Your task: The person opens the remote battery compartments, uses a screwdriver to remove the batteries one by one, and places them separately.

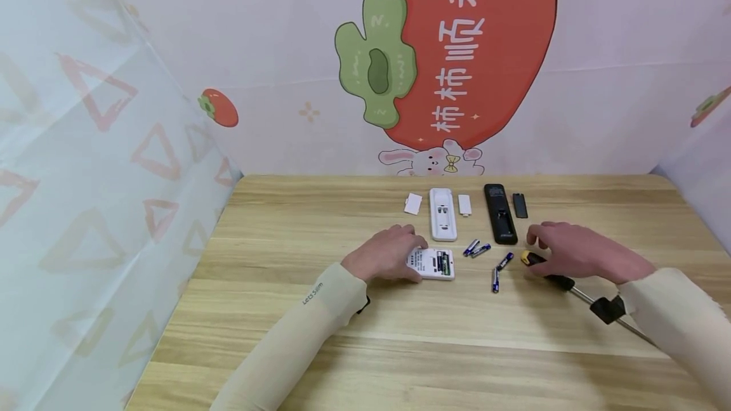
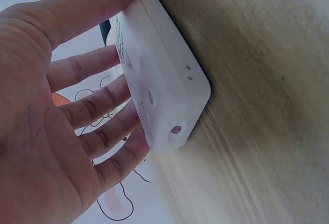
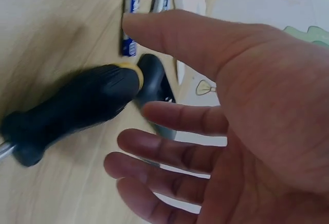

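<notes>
A white device (image 1: 428,264) lies on the table with its battery compartment facing up and batteries in it. My left hand (image 1: 389,254) grips its left end, thumb on the near side and fingers on the far side; the left wrist view shows the white casing (image 2: 164,75) between thumb and fingertips. My right hand (image 1: 568,251) is over a black-handled screwdriver (image 1: 556,276) with a yellow end. In the right wrist view, the fingers are spread beside the screwdriver handle (image 3: 77,106), not closed round it. Loose blue-and-silver batteries (image 1: 495,280) lie between the two hands.
Behind the hands lie a white remote (image 1: 442,214) and a black remote (image 1: 500,214), both with open compartments. Two white covers (image 1: 413,203) and a black cover (image 1: 520,205) are beside them. A printed backdrop (image 1: 285,68) rises at the wooden table's (image 1: 274,233) far edge.
</notes>
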The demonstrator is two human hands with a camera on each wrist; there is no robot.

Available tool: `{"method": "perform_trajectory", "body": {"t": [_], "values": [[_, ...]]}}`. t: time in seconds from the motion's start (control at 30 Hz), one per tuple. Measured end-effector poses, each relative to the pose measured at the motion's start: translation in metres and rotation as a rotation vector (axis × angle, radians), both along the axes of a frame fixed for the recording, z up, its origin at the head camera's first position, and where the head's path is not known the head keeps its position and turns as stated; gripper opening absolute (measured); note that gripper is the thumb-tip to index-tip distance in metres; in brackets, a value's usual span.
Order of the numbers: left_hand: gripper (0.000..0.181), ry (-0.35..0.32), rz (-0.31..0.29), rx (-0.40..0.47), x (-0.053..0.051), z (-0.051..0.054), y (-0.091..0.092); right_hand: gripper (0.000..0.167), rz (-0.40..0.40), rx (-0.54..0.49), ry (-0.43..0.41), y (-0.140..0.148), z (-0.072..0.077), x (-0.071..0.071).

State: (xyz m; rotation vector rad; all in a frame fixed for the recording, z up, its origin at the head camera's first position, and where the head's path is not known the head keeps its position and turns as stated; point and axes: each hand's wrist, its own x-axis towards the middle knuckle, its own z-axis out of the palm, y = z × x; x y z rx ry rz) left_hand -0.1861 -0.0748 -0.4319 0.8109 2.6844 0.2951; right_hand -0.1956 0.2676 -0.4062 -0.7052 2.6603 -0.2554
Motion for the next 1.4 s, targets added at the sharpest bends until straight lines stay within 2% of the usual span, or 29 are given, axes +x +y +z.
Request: {"method": "perform_trajectory", "body": {"t": [0.17,0.27,0.53,0.73,0.93,1.13,1.4], "values": [[0.063,0.0,-0.005,-0.001,0.0,0.0,0.0,0.05,-0.027,0.015,-0.131,0.008,-0.008,0.001],[0.063,-0.005,-0.004,-0.001,0.0,0.0,0.0,0.044,-0.042,0.002,-0.174,0.011,-0.012,0.002],[0.063,-0.015,0.004,0.007,0.0,0.002,0.001,0.032,-0.015,-0.005,-0.169,0.014,-0.015,0.002],[0.062,-0.003,0.0,0.011,-0.001,0.0,0.001,0.031,0.053,0.033,-0.089,0.015,-0.01,0.001],[0.063,-0.007,0.008,0.019,-0.001,-0.001,0.0,0.03,0.066,-0.001,-0.019,0.017,0.008,-0.003],[0.062,-0.017,0.017,0.025,-0.001,-0.001,0.0,0.026,0.059,-0.108,0.145,0.015,0.033,-0.002],[0.062,-0.02,0.02,0.03,0.0,-0.001,-0.001,0.033,-0.055,-0.303,0.202,0.008,0.066,0.002]]}}
